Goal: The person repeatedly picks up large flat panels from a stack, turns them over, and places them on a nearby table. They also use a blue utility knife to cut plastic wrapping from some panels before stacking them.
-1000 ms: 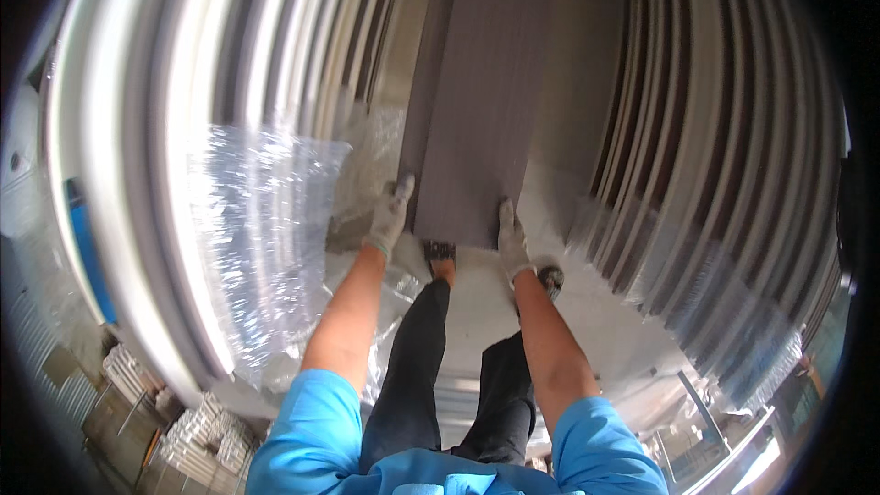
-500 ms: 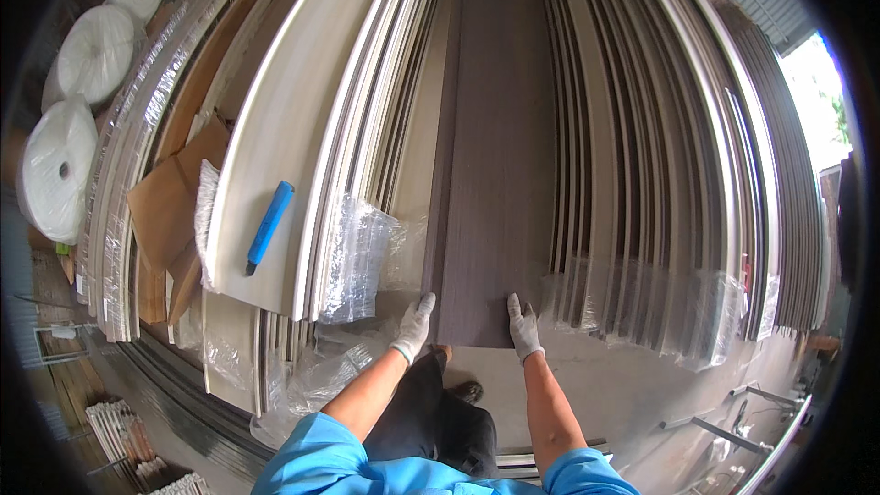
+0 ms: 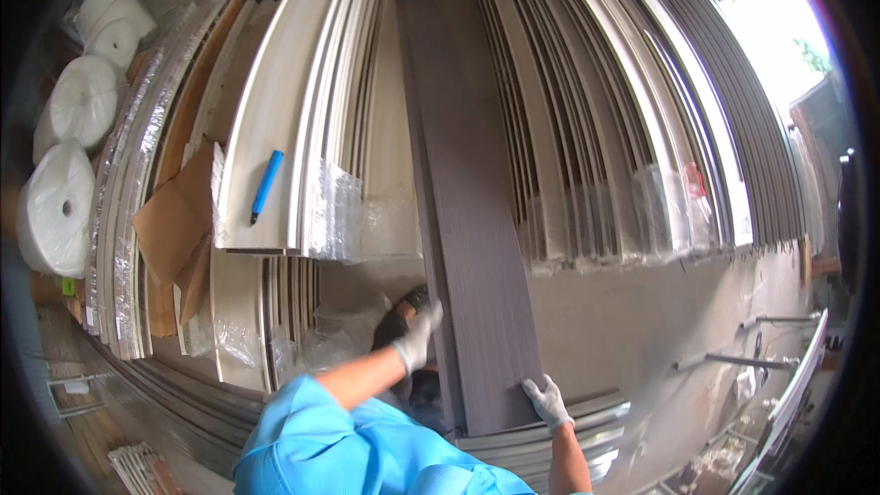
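Note:
A long dark grey panel (image 3: pixel 481 266) slants from the far stacks toward my body, its near end beside my blue shirt. My right hand (image 3: pixel 548 401), in a pale work glove, grips the panel's near right edge, with the thumb on top and the fingers hidden beneath. On the panel's left edge is my gloved left hand (image 3: pixel 418 335), somewhat blurred, its fingers closed against the side. A blue cutter knife (image 3: pixel 267 187) lies on the light-coloured panel (image 3: pixel 284 55) left of the dark one.
Stacks of long panels (image 3: pixel 587 101) with plastic-wrapped ends stand on the right. Wrapped white rolls (image 3: pixel 55 211) and torn brown cardboard (image 3: pixel 174 220) are at the left. Pale metallic strips (image 3: pixel 587 431) lie beside the panel's near end. A metal frame (image 3: pixel 788 385) stands at the lower right.
The dark panel has come nearer to me and turned, its near end swinging right. Both hands have moved with it, the right one farther toward me. My body has shifted left.

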{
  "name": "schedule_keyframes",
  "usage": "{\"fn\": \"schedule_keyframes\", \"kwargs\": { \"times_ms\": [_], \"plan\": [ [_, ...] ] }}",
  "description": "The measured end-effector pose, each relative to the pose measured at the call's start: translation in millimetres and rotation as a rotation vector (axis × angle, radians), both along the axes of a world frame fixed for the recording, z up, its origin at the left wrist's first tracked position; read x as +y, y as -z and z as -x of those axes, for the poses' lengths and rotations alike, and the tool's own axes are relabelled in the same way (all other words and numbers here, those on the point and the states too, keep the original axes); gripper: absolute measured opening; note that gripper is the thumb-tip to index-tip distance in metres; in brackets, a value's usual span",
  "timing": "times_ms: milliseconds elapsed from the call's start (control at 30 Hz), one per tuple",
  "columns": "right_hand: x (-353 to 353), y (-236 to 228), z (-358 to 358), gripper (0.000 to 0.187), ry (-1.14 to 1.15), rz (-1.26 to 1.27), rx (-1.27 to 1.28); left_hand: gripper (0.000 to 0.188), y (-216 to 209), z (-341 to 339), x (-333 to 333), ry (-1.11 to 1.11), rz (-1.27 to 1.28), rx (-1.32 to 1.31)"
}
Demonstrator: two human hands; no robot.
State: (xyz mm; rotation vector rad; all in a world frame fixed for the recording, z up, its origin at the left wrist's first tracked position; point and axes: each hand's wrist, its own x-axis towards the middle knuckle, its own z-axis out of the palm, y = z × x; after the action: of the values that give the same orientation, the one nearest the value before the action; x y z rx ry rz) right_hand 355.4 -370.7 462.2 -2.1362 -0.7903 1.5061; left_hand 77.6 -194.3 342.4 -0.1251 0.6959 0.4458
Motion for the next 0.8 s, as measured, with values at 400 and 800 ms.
{"fn": "schedule_keyframes", "kwargs": {
  "times_ms": [400,800],
  "plan": [
    [-194,-98,-23,0.055,0.043,0.367,0.190,0.099,-5,-17,73,0.415,-0.386,1.001],
    [-54,-60,-7,0.065,0.180,0.154,0.208,0.089,-79,2,8,0.161,0.259,-0.035]
  ]
}}
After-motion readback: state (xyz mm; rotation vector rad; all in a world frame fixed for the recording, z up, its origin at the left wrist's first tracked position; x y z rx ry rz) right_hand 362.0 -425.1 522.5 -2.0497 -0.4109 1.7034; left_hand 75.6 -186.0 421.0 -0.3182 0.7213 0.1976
